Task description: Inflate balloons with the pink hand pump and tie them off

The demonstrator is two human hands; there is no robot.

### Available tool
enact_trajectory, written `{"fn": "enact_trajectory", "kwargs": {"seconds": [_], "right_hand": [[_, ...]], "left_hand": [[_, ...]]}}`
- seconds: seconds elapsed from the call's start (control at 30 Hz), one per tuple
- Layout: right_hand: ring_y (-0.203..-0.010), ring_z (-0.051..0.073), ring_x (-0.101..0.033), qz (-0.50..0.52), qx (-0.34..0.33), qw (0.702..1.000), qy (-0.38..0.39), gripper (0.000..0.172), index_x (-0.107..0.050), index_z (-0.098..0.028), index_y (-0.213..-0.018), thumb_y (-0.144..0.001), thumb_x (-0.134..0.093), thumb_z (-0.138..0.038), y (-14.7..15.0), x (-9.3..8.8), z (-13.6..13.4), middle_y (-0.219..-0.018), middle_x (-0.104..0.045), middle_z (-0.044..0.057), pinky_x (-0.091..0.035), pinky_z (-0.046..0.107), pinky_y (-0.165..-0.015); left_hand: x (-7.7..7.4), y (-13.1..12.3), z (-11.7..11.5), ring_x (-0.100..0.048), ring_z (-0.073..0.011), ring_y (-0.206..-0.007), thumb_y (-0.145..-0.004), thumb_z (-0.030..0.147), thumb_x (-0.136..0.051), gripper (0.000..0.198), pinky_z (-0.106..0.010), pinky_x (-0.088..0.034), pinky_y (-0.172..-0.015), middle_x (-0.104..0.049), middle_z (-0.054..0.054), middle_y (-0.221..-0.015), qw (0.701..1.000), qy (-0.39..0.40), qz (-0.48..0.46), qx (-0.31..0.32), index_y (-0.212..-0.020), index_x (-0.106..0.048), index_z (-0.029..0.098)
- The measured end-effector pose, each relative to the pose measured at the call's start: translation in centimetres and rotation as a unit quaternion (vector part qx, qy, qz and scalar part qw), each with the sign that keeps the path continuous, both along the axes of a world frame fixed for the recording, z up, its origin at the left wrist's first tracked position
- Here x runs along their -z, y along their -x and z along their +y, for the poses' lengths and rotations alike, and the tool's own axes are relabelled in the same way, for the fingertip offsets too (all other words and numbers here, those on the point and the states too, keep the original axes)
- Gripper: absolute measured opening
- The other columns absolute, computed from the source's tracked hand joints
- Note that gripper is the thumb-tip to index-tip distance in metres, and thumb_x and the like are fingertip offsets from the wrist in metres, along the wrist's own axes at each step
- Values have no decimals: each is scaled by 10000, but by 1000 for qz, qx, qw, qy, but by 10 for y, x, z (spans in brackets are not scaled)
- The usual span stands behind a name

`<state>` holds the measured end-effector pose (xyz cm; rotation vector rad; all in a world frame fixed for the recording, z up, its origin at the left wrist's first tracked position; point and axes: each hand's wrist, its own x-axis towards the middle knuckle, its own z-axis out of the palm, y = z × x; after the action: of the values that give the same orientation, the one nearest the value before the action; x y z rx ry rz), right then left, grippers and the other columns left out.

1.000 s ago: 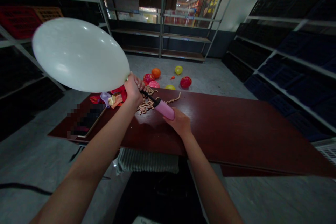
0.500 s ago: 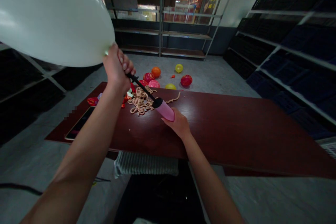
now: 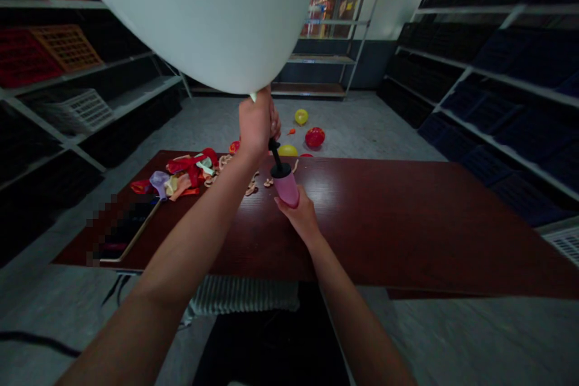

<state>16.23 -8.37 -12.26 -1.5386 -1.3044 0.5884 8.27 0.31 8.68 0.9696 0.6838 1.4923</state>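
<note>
A big white inflated balloon (image 3: 203, 18) fills the top of the view, its neck tucked into my left hand (image 3: 257, 123). That hand is closed around the balloon's neck and the upper black end of a balloon pump (image 3: 286, 188). Between the hands a short length of the pump's black rod shows above the pink barrel. My right hand (image 3: 301, 214) wraps the lower part of the barrel, over the table. Left of my forearm lies a pile of limp coloured balloons (image 3: 190, 175). Long beige uninflated balloons (image 3: 252, 186) are partly hidden behind my left arm.
The dark red table (image 3: 407, 217) spans the front. A tablet-like device (image 3: 129, 232) lies at its left end. Beyond it, inflated balloons, including a red one (image 3: 315, 137) and a yellow one (image 3: 301, 116), rest on the floor. Shelves with crates (image 3: 67, 51) stand on both sides.
My left hand and the white balloon have swung to the right and the pump stands more upright. Less of the black rod shows now. The view has turned slightly left.
</note>
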Motion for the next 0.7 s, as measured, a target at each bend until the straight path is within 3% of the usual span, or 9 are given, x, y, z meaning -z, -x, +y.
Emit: {"fn": "enact_trajectory", "kwargs": {"seconds": [0.13, 0.23, 0.57, 0.7], "right_hand": [[-769, 239, -689, 4, 11, 1000, -6, 433, -590, -256, -1000, -739, -708, -580, 0, 0, 1, -841, -714, 13, -509, 319, -682], [-768, 244, -698, -11, 19, 1000, 1, 432, -608, -254, -1000, -734, -711, -579, -1, 0, 2, -840, -722, 17, -519, 327, -684], [-944, 280, -736, -124, -23, 992, 3, 536, -596, -278, -1207, -743, -800, -451, 2, 2, 0, -1084, -756, 46, -552, 382, -801], [-1004, 277, -733, -170, -64, 983, -2, 538, -586, -294, -1263, -787, -780, -450, 7, 2, -1, -1154, -748, 35, -558, 381, -827]], "left_hand": [[41, -11, 1, -249, -70, -284, -930, 384, -705, 564, -261, -151, -333, -270, 71, -391, 999, 22, -24, 21, -565, -305, 229], [57, -11, 2, -238, -67, -276, -925, 406, -716, 563, -257, -154, -323, -272, 75, -383, 998, 31, -41, 20, -568, -319, 229], [67, 38, 5, -226, -86, -275, -1049, 262, -431, 518, -250, -174, -324, -245, 69, -372, 993, 78, -81, -36, -553, -283, 230], [72, 63, 6, -214, -75, -282, -1027, 270, -474, 505, -235, -179, -335, -239, 83, -392, 987, 99, -114, -61, -570, -265, 224]]}}
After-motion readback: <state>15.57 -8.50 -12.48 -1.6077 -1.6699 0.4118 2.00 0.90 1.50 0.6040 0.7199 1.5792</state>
